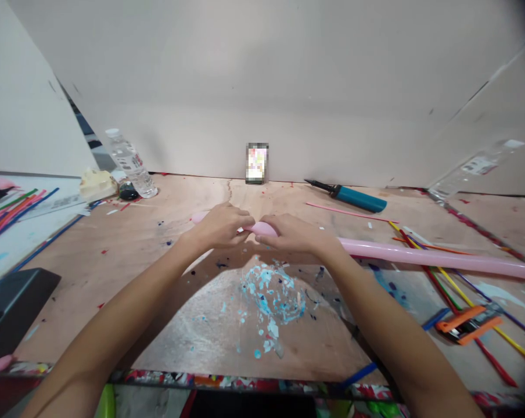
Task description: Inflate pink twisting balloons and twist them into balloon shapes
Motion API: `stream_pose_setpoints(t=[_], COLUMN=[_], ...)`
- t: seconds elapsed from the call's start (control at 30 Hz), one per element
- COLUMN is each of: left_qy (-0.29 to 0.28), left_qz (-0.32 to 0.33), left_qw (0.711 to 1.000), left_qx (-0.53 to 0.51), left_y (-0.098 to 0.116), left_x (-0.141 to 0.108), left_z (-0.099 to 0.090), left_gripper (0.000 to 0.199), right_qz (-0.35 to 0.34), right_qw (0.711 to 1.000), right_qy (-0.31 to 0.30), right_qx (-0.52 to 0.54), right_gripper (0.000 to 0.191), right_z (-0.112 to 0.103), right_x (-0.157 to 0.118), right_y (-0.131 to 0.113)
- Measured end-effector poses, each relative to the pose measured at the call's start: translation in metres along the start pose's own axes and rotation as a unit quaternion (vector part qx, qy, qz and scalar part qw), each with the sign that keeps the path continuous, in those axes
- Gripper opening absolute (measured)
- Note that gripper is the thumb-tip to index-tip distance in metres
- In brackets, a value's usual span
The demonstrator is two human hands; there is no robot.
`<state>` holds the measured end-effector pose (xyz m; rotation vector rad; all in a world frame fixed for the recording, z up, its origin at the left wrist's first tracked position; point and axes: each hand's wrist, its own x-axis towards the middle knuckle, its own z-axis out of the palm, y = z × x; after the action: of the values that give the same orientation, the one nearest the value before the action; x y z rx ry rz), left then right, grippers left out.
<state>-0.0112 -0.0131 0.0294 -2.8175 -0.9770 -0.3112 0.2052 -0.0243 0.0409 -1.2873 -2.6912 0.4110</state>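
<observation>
A long pink modelling balloon (419, 255) runs from between my hands out to the right edge of the view. My left hand (221, 225) is closed around its left part, and a short pink end pokes out past that hand. Close beside it, my right hand (295, 232) wraps over the balloon from above. Between the two hands the balloon narrows, with a small rounded pink section showing near my right fingers. Both hands hide some of the balloon.
A blue hand pump (360, 198) lies at the back right. A phone (257, 164) leans on the wall. Plastic bottles (134, 165) stand left and right. Uninflated balloons (452, 290) and an orange-handled tool (469, 324) lie right. A dark box (18, 307) sits left.
</observation>
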Motion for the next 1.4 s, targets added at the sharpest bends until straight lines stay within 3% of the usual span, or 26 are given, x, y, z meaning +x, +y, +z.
stream_pose_setpoints(t=[0.2,0.4,0.53,0.7,0.9,1.07,1.2,1.4], left_qy=[-0.006,-0.053,-0.083,-0.075,-0.081,-0.111,-0.131,-0.079], left_qz=[-0.011,-0.112,-0.168,-0.146,-0.133,-0.139,-0.136,-0.099], left_qw=[1.000,0.992,0.982,0.985,0.988,0.984,0.982,0.991], left_qx=[-0.008,-0.008,0.027,0.044,0.020,0.012,-0.005,-0.034], left_y=[-0.003,-0.008,-0.012,-0.009,-0.005,-0.005,-0.010,-0.002], left_x=[0.000,-0.003,-0.005,-0.004,-0.003,-0.003,-0.005,-0.003], left_z=[0.002,0.000,0.003,0.009,0.015,0.021,0.016,0.002], left_gripper=[0.023,0.045,0.037,0.029,0.036,0.036,0.030,0.049], right_qz=[0.017,0.031,0.070,0.097,0.087,0.076,0.082,0.078], right_qw=[1.000,0.999,0.993,0.982,0.973,0.971,0.969,0.972], right_qy=[-0.010,0.011,0.045,0.058,0.096,0.094,0.077,0.058], right_qx=[0.006,-0.025,-0.088,-0.152,-0.192,-0.208,-0.219,-0.213], right_gripper=[0.046,0.039,0.032,0.041,0.020,0.016,0.016,0.019], right_z=[-0.001,0.000,0.004,0.014,0.018,0.020,0.022,0.027], right_x=[-0.001,-0.002,0.001,0.009,0.013,0.015,0.017,0.018], right_y=[-0.001,0.001,0.004,0.009,0.009,0.009,0.011,-0.001])
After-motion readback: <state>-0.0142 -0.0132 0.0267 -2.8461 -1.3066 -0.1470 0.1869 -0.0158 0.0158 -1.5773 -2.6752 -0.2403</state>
